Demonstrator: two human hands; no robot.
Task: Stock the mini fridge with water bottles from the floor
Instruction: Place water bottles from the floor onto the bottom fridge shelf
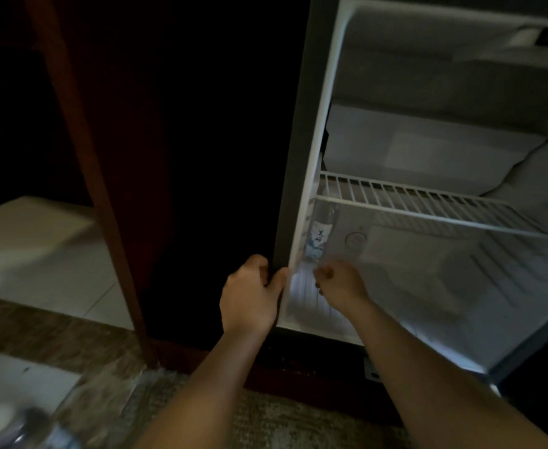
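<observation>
The mini fridge (293, 176) stands open, showing a white inside with a wire shelf (428, 205). One clear water bottle (319, 234) with a blue-white label stands upright under the shelf, against the left inner wall. My left hand (250, 293) grips the fridge's front left edge. My right hand (339, 281) is inside the fridge, just in front of the bottle's base, with its fingers curled and blurred. Whether it touches the bottle is unclear. More water bottles (13, 426) lie blurred on the floor at the bottom left.
A dark wooden cabinet post (104, 202) runs down left of the fridge. Crinkled plastic wrap (120, 393) lies on the patterned carpet by the floor bottles. Pale floor tiles (39, 254) are at the left. A freezer box (428, 147) sits above the shelf.
</observation>
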